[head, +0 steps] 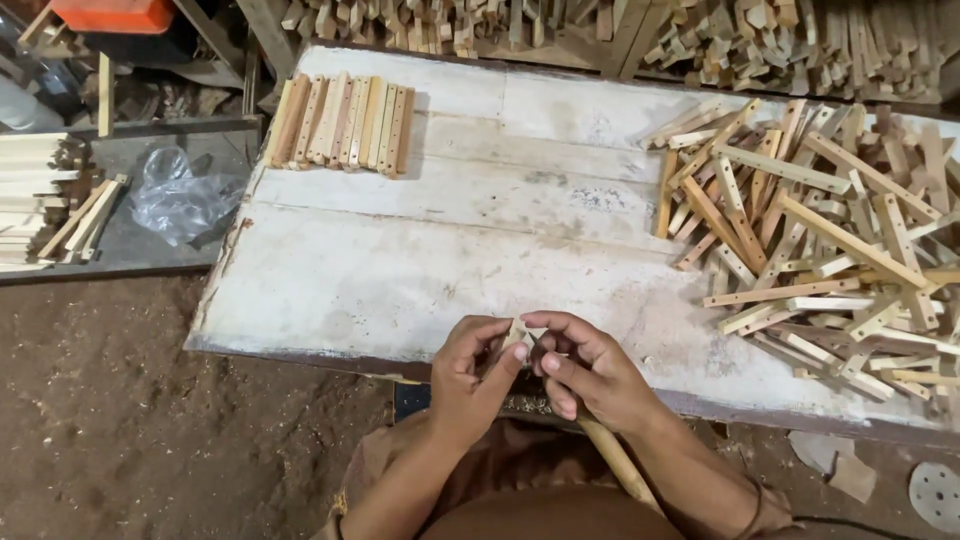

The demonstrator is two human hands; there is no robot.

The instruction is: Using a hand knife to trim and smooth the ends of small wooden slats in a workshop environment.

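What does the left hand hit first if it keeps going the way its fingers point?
Probably the right hand: the left hand points right across the small wood piece both pinch, with fingertips nearly meeting. Depth is unclear.

A whitewashed plank bench (450, 260) bears a neat row of sticks (340, 123) and a jumbled stick pile (830, 240).

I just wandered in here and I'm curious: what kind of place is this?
Most likely a small woodworking shop: cut wooden slats lie heaped on a worn white workbench, a neat row of sticks sits behind, and the floor is sawdust-covered.
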